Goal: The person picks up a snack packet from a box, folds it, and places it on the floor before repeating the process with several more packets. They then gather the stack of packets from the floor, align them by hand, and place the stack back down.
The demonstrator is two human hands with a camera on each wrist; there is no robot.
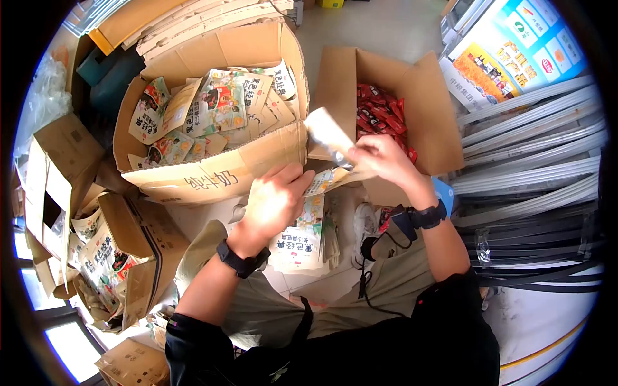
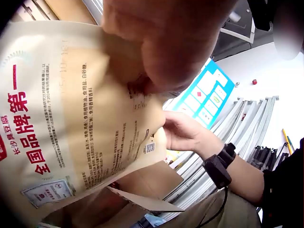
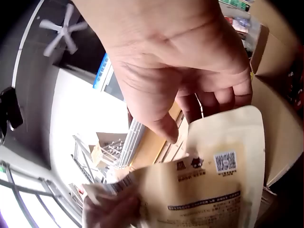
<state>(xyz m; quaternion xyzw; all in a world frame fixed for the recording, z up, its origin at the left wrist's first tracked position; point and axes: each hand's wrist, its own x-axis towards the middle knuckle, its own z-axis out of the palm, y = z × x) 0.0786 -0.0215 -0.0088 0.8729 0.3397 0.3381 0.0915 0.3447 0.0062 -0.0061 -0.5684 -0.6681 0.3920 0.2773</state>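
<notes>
My left hand [image 1: 277,196] grips the edge of a beige printed food pouch [image 2: 71,109] with thumb and curled fingers. The pouch is turned so its printed back, with a QR code, faces the right wrist camera. My right hand [image 3: 185,61] is at the pouch's other edge. In the right wrist view a gap shows between its thumb and its loosely bent fingers, whose tips meet the pouch's rim. Below the hands, between the knees, a stack of similar pouches [image 1: 299,248] stands with dark lettering showing. Motion blurs the part of the pouch near the right hand in the head view.
A large carton [image 1: 212,174] heaped with beige pouches is ahead on the left. To its right, another carton [image 1: 438,128] holds red packets [image 1: 380,112]. More pouches fill a carton [image 1: 151,257] at lower left. Bundled white strips [image 1: 534,141] and a printed poster [image 1: 515,58] line the right side.
</notes>
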